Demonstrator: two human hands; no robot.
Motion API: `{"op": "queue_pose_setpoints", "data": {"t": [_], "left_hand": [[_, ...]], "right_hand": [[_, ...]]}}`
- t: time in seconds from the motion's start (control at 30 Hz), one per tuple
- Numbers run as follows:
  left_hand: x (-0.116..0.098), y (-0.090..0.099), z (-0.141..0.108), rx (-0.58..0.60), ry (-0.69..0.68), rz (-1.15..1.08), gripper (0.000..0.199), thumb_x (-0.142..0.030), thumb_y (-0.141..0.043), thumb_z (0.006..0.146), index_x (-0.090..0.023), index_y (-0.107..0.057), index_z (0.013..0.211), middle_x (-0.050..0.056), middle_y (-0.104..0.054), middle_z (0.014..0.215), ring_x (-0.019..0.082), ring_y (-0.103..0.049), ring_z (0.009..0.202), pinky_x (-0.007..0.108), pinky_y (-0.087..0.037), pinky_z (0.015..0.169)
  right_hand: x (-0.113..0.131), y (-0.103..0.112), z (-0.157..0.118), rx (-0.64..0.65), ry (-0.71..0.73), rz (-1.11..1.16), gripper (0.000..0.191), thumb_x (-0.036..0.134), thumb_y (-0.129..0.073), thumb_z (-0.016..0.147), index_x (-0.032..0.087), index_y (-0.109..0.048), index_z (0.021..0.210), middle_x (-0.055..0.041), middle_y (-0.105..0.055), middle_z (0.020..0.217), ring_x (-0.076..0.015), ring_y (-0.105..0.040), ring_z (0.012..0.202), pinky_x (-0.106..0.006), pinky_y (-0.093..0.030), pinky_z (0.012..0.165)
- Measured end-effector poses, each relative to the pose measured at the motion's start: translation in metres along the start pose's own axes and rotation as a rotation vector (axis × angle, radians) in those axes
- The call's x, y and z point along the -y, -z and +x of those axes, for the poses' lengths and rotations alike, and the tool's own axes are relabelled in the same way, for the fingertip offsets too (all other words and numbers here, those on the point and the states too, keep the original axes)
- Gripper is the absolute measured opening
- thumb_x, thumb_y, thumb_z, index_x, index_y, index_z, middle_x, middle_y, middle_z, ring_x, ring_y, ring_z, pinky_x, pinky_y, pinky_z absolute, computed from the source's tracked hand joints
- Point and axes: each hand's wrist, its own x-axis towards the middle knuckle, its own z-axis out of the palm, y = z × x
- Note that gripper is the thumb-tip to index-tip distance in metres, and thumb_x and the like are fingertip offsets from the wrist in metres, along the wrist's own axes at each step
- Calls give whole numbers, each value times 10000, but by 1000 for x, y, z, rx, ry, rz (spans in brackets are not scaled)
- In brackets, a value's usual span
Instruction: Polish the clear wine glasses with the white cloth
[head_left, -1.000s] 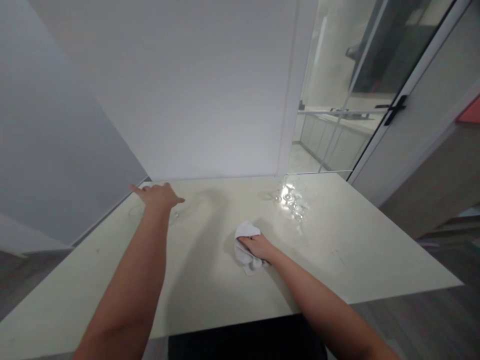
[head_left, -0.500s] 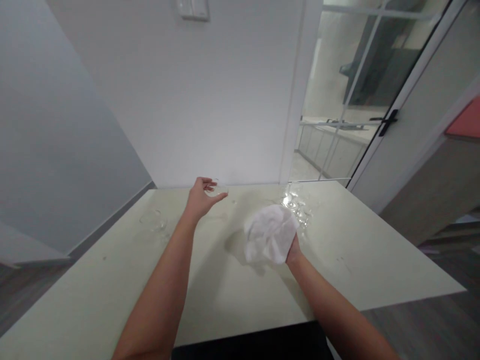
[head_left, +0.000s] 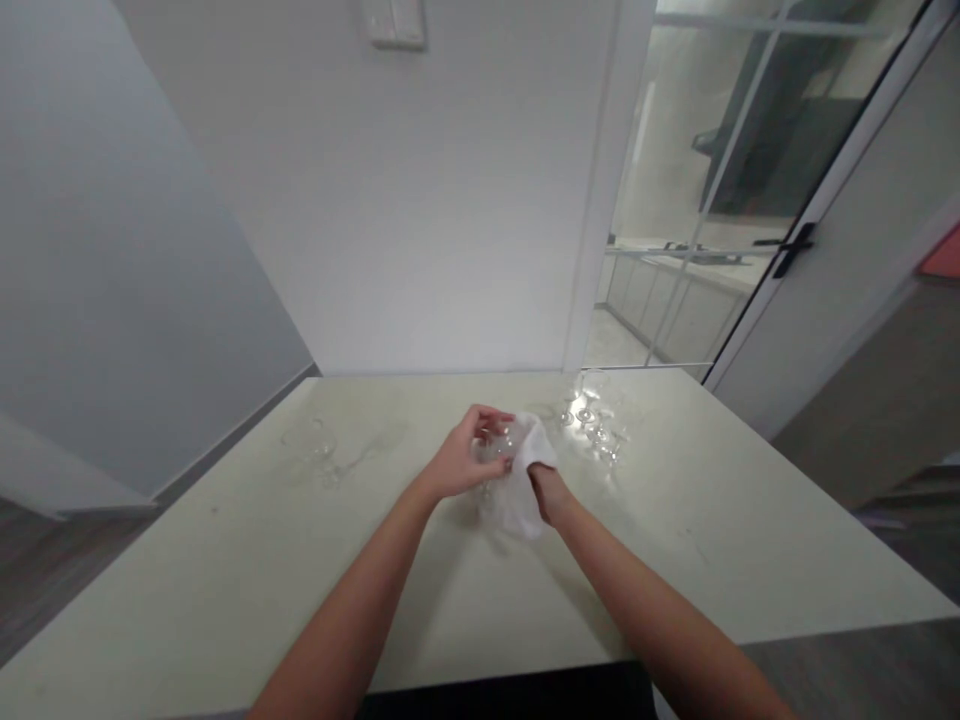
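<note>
Above the middle of the table, my left hand (head_left: 472,455) curls its fingers and thumb around the bowl of a clear wine glass (head_left: 504,440). My right hand (head_left: 546,488) is closed on a white cloth (head_left: 521,500), which is pressed against the glass and hangs below it. Part of the glass is hidden behind the cloth and fingers, so its lower end is hard to make out.
Several clear glasses (head_left: 592,415) cluster at the back right of the pale table (head_left: 750,520). Another clear glass (head_left: 319,440) stands at the left, faint against the tabletop. A white wall (head_left: 420,250) rises behind the table, with a glass-paned door at the right.
My left hand has brought the glass rightward and nearer to me, up to the cloth. My right hand has shifted slightly left, and the cloth now touches the glass.
</note>
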Motion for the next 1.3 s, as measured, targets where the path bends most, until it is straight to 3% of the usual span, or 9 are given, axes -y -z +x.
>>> {"op": "queue_pose_setpoints", "data": {"t": [0.17,0.37,0.5,0.6,0.67,0.83,1.0,1.17,1.3], "left_hand": [[7,-28,-16,-12,2,429,605,-165,-618,701,-212,-454,1282,112,-455,1305,246,-439,1193,420,-359,1023],[21,-43,-28,-39,15,680,452,-201,-582,768,-206,-490,1211,106,-487,1239,229,-469,1137,385,-414,960],[28,-52,-33,-128,-3,883,343,-261,-533,835,-206,-523,1173,116,-505,1242,269,-458,1140,423,-398,931],[35,-54,-35,-109,26,859,322,-274,-474,875,-187,-506,1183,104,-591,1090,223,-535,1010,360,-425,867],[38,-53,-37,-101,66,792,336,-263,-425,895,-180,-469,1218,86,-611,1030,184,-569,919,309,-440,815],[35,-47,-38,-40,166,675,382,-258,-413,881,-193,-431,1257,54,-636,994,150,-602,817,254,-436,727],[33,-46,-38,73,259,720,397,-351,-566,786,-222,-522,1159,3,-653,793,152,-604,695,239,-407,631],[38,-51,-41,-17,129,837,451,-265,-519,825,-175,-488,1266,102,-663,920,204,-606,827,307,-424,760],[38,-55,-36,-7,248,497,432,-257,-500,826,-204,-501,1255,49,-651,792,153,-587,667,259,-431,641]], "right_hand": [[-6,3,12,-148,69,147,330,227,-752,547,203,-659,862,11,-711,862,-169,-641,804,-272,-508,760],[-3,10,13,-230,148,269,255,220,-759,552,189,-651,780,25,-696,783,-143,-631,750,-257,-503,746],[-2,10,11,-195,112,287,303,432,-681,671,221,-648,888,4,-706,884,-176,-647,834,-298,-514,762],[-1,11,13,-87,39,237,514,648,-490,742,208,-648,956,-49,-706,941,-225,-647,887,-342,-524,736],[-2,14,15,-41,32,168,560,670,-449,750,194,-647,969,-67,-702,955,-238,-643,902,-348,-524,726],[-4,29,15,-169,184,-161,361,453,-684,640,209,-645,905,-19,-698,929,-201,-630,849,-310,-506,748],[1,34,12,-61,267,-499,271,372,-753,572,184,-636,728,-22,-676,755,-172,-604,720,-304,-501,713],[-2,32,17,-190,295,-453,298,424,-716,606,192,-634,774,-25,-675,807,-175,-608,755,-314,-499,736],[-4,37,19,-203,264,-421,306,429,-715,602,186,-629,766,-24,-670,785,-171,-603,722,-304,-495,697]]}}
